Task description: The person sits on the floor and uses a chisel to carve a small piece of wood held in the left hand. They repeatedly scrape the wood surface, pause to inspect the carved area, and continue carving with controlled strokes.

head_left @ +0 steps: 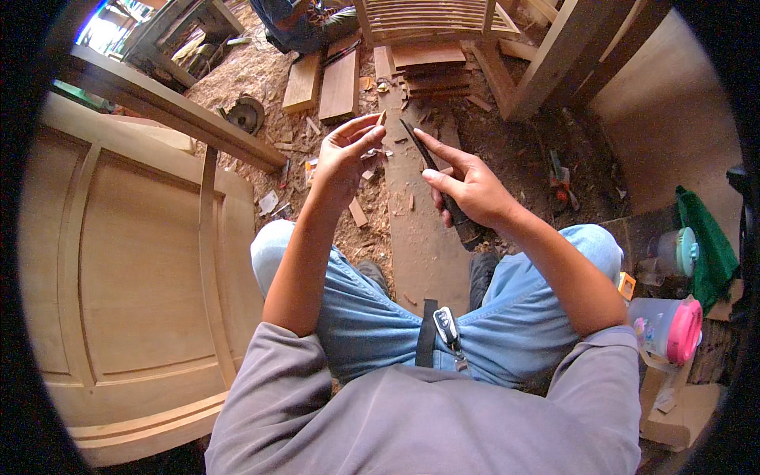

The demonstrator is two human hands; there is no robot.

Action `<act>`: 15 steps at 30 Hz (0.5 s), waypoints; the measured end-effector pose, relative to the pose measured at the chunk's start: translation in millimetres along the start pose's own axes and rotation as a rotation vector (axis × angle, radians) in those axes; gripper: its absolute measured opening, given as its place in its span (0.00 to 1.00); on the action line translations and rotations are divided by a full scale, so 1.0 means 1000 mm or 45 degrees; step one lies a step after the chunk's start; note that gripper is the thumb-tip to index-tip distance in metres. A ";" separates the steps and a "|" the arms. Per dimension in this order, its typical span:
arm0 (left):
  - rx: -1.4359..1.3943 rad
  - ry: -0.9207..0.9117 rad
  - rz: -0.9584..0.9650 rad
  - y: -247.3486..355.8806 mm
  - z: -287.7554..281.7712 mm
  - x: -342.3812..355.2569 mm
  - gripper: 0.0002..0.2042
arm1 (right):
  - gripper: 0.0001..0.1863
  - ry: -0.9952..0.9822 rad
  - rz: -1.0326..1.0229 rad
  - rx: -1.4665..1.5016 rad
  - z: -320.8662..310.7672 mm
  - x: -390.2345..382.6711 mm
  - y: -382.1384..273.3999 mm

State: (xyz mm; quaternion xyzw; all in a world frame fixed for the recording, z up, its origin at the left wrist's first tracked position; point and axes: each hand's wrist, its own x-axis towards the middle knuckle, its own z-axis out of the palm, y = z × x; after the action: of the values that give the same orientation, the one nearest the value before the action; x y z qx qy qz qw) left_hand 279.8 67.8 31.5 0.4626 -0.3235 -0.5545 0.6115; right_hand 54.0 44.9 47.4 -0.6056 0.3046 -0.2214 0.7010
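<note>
My left hand [348, 154] is raised in front of me, thumb and fingertips pinched on a small sliver of wood [383, 119]. Just to its right, my right hand [475, 190] grips a dark knife [422, 149], with the index finger laid along the blade. The blade's tip points up and left toward the sliver, with a small gap between them. The knife's dark, thick handle [467, 229] sticks out below my palm. Under both hands a long, flat board [423, 261] runs along the floor between my feet.
A panelled wooden door [142, 261] stands at my left. Ahead lie thick planks [340, 87], stacked boards [431, 67] and a round power tool [245, 115] among wood shavings. Another person's legs [301, 28] show at the far edge. Pink-lidded plastic jar [665, 328] and green cloth [708, 253] sit right.
</note>
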 end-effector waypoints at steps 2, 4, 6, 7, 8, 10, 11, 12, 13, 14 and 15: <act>0.028 0.013 -0.025 0.000 0.000 0.000 0.17 | 0.30 0.000 0.010 0.009 0.002 -0.002 -0.003; 0.039 0.003 -0.026 0.000 0.000 0.001 0.17 | 0.29 0.003 0.002 0.000 0.003 -0.003 -0.004; 0.054 0.005 -0.027 -0.002 0.000 0.001 0.17 | 0.28 -0.012 0.006 -0.073 0.002 -0.002 -0.003; 0.053 -0.008 -0.021 -0.003 0.001 0.001 0.17 | 0.28 -0.019 0.006 -0.110 0.002 -0.002 -0.002; 0.052 -0.020 -0.015 -0.004 0.001 0.001 0.17 | 0.28 -0.032 -0.017 -0.128 0.001 -0.001 0.000; 0.059 -0.041 -0.007 -0.006 0.002 0.001 0.16 | 0.28 -0.053 -0.039 -0.184 -0.001 0.000 0.002; 0.068 -0.048 -0.007 -0.006 0.002 0.001 0.16 | 0.28 -0.052 -0.050 -0.172 -0.001 0.000 0.003; 0.067 -0.066 0.003 -0.006 0.003 0.000 0.16 | 0.28 -0.051 -0.047 -0.169 -0.002 -0.001 0.003; 0.060 -0.060 -0.014 -0.006 0.004 0.000 0.16 | 0.28 -0.062 -0.057 -0.161 -0.002 -0.001 0.003; 0.043 -0.063 -0.022 -0.005 0.004 0.000 0.15 | 0.28 -0.049 -0.027 -0.151 -0.002 -0.002 0.002; 0.026 -0.066 -0.029 -0.005 0.005 0.000 0.15 | 0.28 -0.047 -0.009 -0.135 -0.001 -0.003 0.001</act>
State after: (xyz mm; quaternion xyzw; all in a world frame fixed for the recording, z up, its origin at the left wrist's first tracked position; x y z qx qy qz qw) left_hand 273.4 67.4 28.8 0.4580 -0.3397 -0.5700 0.5916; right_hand 50.9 46.1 46.7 -0.6469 0.3008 -0.1962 0.6728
